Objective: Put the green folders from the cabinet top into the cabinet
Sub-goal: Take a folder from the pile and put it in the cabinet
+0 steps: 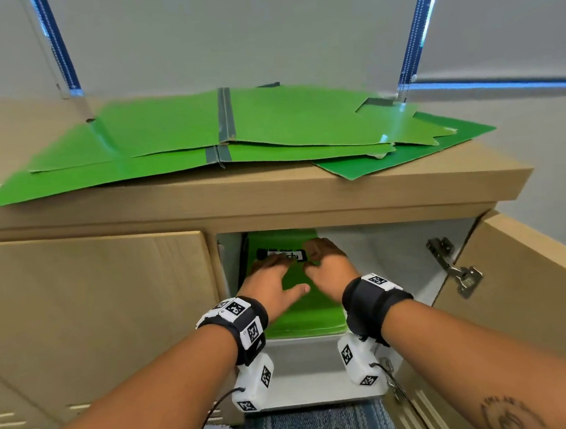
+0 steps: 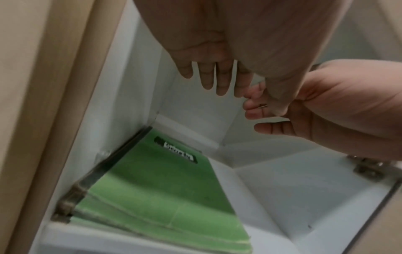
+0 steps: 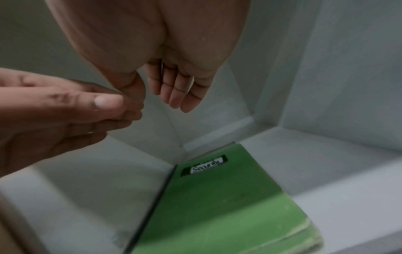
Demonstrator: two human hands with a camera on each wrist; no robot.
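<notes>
Both the left hand [image 1: 274, 287] and right hand [image 1: 330, 268] hover empty, fingers relaxed and spread, above the green folders [image 1: 302, 311] stacked inside the cabinet [image 1: 396, 249].

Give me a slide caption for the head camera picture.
Both empty hands, left and right, above folders inside the cabinet.

You face pale blinds [image 1: 243, 31] with blue window frame [image 1: 413, 34] strips showing between them. A white wall [image 1: 551, 193] stands far right, and blue-grey carpet [image 1: 318, 428] lies near, under you.
</notes>
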